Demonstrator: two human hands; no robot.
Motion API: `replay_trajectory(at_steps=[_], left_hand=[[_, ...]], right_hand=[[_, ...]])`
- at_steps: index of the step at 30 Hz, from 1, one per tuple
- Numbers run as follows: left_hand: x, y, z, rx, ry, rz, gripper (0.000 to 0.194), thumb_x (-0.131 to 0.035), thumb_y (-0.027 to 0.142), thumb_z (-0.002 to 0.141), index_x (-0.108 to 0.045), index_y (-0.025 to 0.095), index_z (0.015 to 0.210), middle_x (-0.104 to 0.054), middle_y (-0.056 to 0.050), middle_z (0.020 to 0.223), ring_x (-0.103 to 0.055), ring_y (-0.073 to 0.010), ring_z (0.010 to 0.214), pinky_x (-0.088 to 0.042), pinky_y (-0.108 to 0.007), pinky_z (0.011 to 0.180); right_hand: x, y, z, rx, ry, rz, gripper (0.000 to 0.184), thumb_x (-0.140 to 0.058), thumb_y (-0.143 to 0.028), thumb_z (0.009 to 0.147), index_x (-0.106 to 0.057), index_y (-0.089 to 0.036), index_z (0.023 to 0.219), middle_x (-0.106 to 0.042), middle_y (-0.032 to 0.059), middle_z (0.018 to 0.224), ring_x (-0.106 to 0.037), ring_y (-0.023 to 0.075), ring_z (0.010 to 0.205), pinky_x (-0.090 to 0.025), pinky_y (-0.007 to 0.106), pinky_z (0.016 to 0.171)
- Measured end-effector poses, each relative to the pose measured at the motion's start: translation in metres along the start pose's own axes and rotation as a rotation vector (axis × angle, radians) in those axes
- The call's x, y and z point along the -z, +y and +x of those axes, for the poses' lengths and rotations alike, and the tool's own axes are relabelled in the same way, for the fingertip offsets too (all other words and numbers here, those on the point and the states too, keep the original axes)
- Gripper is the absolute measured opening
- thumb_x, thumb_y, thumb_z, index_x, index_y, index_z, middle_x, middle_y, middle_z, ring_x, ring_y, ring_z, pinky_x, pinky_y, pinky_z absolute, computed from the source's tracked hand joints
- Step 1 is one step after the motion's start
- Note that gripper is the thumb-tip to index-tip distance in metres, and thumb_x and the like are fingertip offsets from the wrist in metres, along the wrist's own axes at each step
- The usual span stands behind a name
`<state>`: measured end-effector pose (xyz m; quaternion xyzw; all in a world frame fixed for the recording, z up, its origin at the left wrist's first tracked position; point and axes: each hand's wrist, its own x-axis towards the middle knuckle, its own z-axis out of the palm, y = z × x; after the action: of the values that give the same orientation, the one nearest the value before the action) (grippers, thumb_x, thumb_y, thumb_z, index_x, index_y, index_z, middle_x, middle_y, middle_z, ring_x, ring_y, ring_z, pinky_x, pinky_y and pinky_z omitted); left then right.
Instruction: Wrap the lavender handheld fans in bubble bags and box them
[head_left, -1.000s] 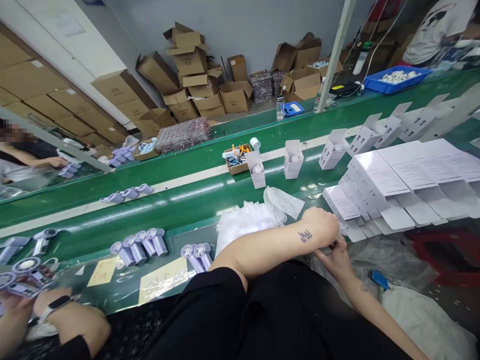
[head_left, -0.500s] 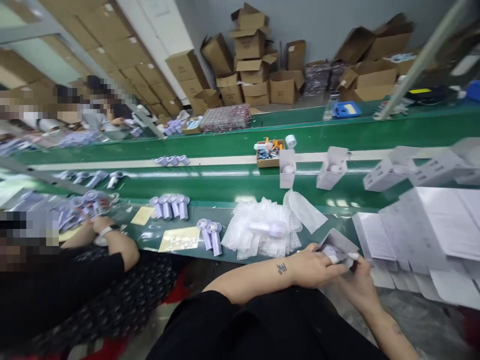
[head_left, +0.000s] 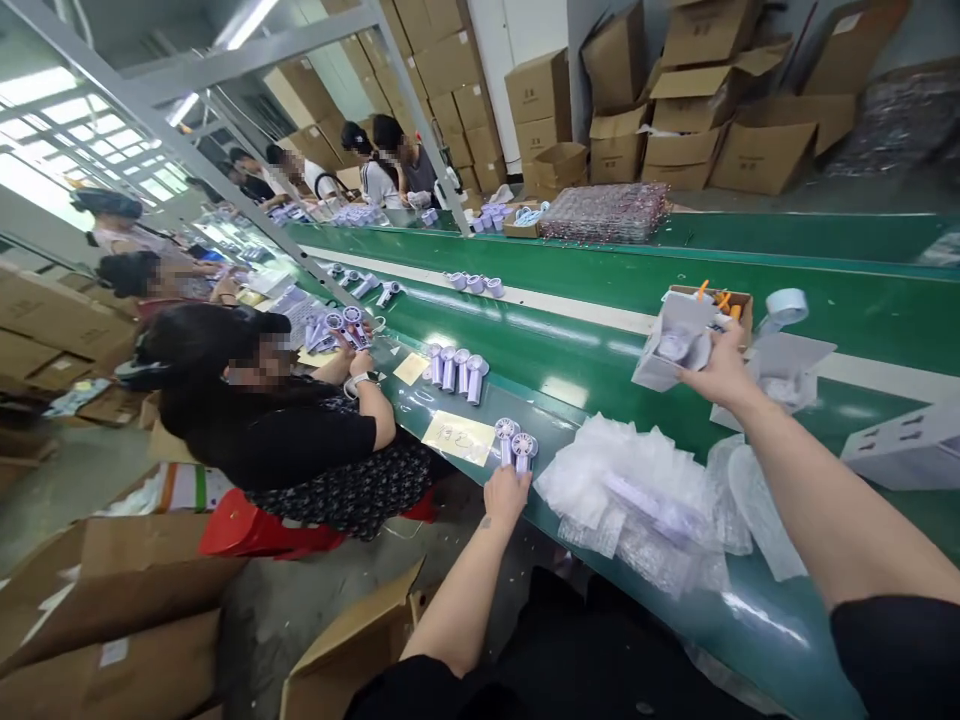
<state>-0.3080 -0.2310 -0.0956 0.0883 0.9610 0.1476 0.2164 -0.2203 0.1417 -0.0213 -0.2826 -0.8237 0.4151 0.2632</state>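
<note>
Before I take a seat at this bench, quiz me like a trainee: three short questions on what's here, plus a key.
1. True or false: the right hand holds an open white box.
2. What does the left hand touch? A) a brown carton; B) two purple fans; C) a yellow note.
3. How many fans make up the upper row, just beyond the larger yellow note?

Key: 1 true; 2 B; 3 four.
</note>
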Motion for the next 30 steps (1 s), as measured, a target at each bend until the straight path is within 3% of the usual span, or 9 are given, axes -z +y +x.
replay_trajectory(at_steps=[4, 9, 13, 16, 17, 19, 22, 26, 30], left_hand=[[-0.026, -0.005, 0.011, -0.083, -0.078, 0.313, 0.042, -0.052, 0.046, 0.083, -0.061, 0.009, 0.100, -0.063, -0.019, 0.101, -0.060, -0.0304, 0.098, -0.040, -0.036, 0.083], [-0.016, -0.009, 0.024, -0.089, -0.059, 0.225, 0.038, -0.048, 0.046, 0.084, -0.063, 0.012, 0.093, -0.065, -0.015, 0.093, -0.062, -0.0278, 0.085, -0.042, -0.034, 0.073], [0.012, 0.023, 0.007, -0.206, -0.043, -0.115, 0.035, -0.050, 0.048, 0.081, -0.063, 0.016, 0.079, -0.064, -0.007, 0.079, -0.060, -0.0210, 0.075, -0.042, -0.029, 0.067], [0.011, 0.079, -0.033, -0.435, -0.304, -0.454, 0.035, -0.055, 0.050, 0.078, -0.064, 0.016, 0.080, -0.062, -0.002, 0.071, -0.057, -0.0152, 0.067, -0.041, -0.024, 0.062], [0.002, 0.100, -0.052, -0.522, -0.427, -0.527, 0.036, -0.058, 0.050, 0.076, -0.065, 0.015, 0.081, -0.062, -0.001, 0.070, -0.056, -0.0141, 0.066, -0.041, -0.023, 0.060], [-0.026, 0.138, -0.093, -0.656, -0.686, -0.597, 0.039, -0.059, 0.052, 0.076, -0.065, 0.014, 0.083, -0.062, -0.001, 0.070, -0.055, -0.0124, 0.063, -0.042, -0.022, 0.058], [-0.081, 0.180, -0.149, -0.684, -0.970, -0.570, 0.042, -0.040, 0.048, 0.089, -0.061, 0.012, 0.091, -0.062, -0.002, 0.072, -0.056, -0.0116, 0.059, -0.045, -0.023, 0.057], [-0.145, 0.223, -0.184, -0.953, -0.722, -0.269, 0.028, -0.044, 0.031, 0.088, -0.054, 0.014, 0.107, -0.059, -0.010, 0.106, -0.056, -0.0193, 0.099, -0.045, -0.031, 0.088], [-0.186, 0.258, -0.175, -1.005, -0.555, 0.218, 0.035, -0.054, 0.020, 0.081, -0.049, 0.008, 0.114, -0.049, -0.020, 0.118, -0.045, -0.0280, 0.115, -0.040, -0.040, 0.095]], right_hand=[[-0.043, 0.033, 0.040, -0.100, -0.136, 0.045, 0.106, -0.080, -0.004, 0.043, -0.022, -0.007, 0.132, -0.057, 0.0206, 0.117, -0.058, 0.0292, 0.103, -0.039, 0.047, 0.094], [-0.045, 0.043, 0.035, -0.184, -0.100, 0.121, 0.102, -0.079, -0.004, 0.043, -0.027, -0.013, 0.130, -0.050, 0.0201, 0.128, -0.051, 0.0304, 0.116, -0.039, 0.050, 0.096], [-0.018, 0.021, -0.033, -0.285, 0.071, 0.234, 0.081, -0.080, -0.026, 0.057, -0.037, -0.018, 0.125, -0.046, 0.0183, 0.133, -0.048, 0.0300, 0.120, -0.049, 0.046, 0.086], [0.001, -0.008, -0.121, -0.600, -0.046, 0.673, 0.051, -0.070, -0.047, 0.070, -0.053, -0.017, 0.107, -0.062, 0.0149, 0.110, -0.062, 0.0269, 0.100, -0.050, 0.046, 0.085], [0.007, -0.017, -0.150, -0.689, -0.182, 0.845, 0.052, -0.070, -0.050, 0.069, -0.056, -0.017, 0.107, -0.064, 0.0155, 0.109, -0.062, 0.0282, 0.100, -0.050, 0.047, 0.085], [0.021, -0.026, -0.202, -0.780, -0.149, 1.052, 0.052, -0.071, -0.051, 0.069, -0.060, -0.016, 0.106, -0.065, 0.0160, 0.108, -0.062, 0.0298, 0.099, -0.051, 0.047, 0.085], [0.058, -0.016, -0.261, -0.860, 0.296, 1.079, 0.047, -0.071, -0.045, 0.071, -0.061, -0.019, 0.109, -0.067, 0.0115, 0.105, -0.066, 0.0275, 0.088, -0.056, 0.044, 0.074], [0.113, 0.014, -0.326, -0.959, 0.739, 0.919, 0.053, -0.081, -0.031, 0.062, -0.058, -0.030, 0.110, -0.068, -0.0034, 0.087, -0.065, 0.0169, 0.070, -0.060, 0.034, 0.064], [0.130, 0.027, -0.378, -1.133, 0.628, 0.981, 0.051, -0.082, -0.027, 0.060, -0.059, -0.025, 0.106, -0.068, -0.0010, 0.083, -0.066, 0.0190, 0.073, -0.059, 0.030, 0.061]])
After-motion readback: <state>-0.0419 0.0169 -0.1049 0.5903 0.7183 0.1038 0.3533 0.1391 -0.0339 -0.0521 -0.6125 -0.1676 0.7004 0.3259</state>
